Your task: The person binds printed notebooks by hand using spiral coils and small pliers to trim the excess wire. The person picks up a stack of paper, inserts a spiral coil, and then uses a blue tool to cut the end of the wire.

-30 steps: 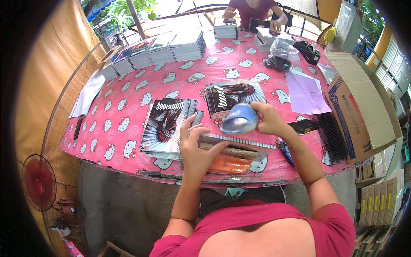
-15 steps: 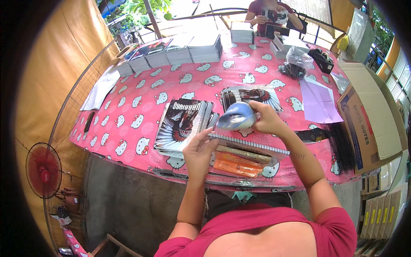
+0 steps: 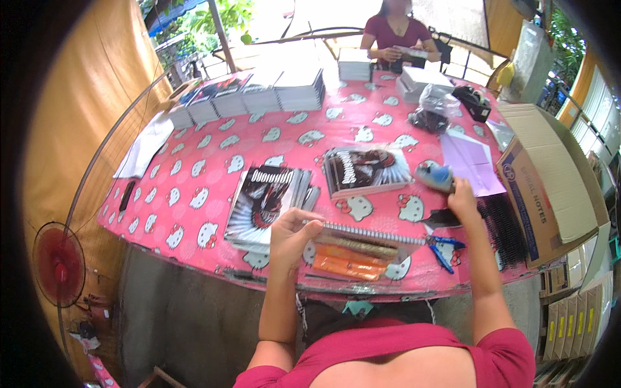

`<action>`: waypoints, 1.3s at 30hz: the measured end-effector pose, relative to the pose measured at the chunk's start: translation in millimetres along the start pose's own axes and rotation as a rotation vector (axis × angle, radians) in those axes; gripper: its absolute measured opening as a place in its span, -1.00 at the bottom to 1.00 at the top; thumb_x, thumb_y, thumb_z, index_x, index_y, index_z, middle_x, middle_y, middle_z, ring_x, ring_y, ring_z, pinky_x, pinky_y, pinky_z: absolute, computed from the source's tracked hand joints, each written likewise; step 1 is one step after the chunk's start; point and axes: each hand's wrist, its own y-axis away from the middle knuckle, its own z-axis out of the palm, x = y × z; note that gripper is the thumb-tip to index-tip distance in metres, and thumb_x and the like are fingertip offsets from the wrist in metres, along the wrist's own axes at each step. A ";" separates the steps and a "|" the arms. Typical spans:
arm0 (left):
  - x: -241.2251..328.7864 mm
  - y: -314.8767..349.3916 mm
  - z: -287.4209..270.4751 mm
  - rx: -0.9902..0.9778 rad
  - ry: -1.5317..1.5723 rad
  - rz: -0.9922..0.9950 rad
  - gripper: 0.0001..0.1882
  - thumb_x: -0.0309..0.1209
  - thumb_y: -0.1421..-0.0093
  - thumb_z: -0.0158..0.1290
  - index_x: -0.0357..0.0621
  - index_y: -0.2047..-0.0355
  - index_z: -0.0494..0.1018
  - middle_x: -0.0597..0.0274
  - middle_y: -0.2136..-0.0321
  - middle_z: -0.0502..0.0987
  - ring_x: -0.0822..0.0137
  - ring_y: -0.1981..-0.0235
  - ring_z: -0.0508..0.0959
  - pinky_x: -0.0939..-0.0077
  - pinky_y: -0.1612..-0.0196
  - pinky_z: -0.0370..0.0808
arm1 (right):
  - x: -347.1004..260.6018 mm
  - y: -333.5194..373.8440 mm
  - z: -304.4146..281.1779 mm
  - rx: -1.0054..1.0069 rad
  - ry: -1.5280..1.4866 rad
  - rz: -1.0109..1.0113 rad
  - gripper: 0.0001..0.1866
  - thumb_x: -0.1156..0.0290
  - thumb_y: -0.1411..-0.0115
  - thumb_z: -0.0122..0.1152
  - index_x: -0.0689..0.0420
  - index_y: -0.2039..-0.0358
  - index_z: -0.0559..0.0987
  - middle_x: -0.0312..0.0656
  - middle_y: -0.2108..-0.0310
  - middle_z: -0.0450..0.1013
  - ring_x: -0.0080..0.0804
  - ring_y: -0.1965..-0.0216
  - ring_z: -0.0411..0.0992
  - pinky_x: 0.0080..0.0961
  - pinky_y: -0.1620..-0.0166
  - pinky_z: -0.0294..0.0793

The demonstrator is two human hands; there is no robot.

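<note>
My left hand grips the left end of a spiral notebook near the table's front edge, its metal-looking coil facing up. Fingers of my right hand are closed round the near end of a rounded blue and white tool, whose exact kind I cannot make out. Under the notebook's near side lie a gold-brown strip and an orange pack. Blue-handled pliers rest by the notebook's right end. A fanned pile of notebooks is left of my left hand; another notebook stack lies beyond.
Black binding coils lie beside an open cardboard box at the right. Purple sheets and a plastic bag sit farther back. Stacked books line the far left edge. Across the table, a person holds something.
My right hand has carried the blue and white tool from above the notebook's coil out to the right. The pliers and the far notebook stack now show fully. The person opposite sits more upright.
</note>
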 end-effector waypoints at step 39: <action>3.1 66.9 90.1 0.014 -0.617 0.586 -0.76 -0.75 0.13 0.20 -0.33 0.38 0.53 -0.04 0.33 0.59 0.18 0.35 0.61 0.45 0.28 0.55 | -138.7 203.0 -103.5 -0.080 -0.649 -0.704 -0.55 0.33 -0.04 0.32 0.14 0.04 0.48 -0.03 0.16 0.38 -0.09 0.13 0.37 -0.23 0.08 0.38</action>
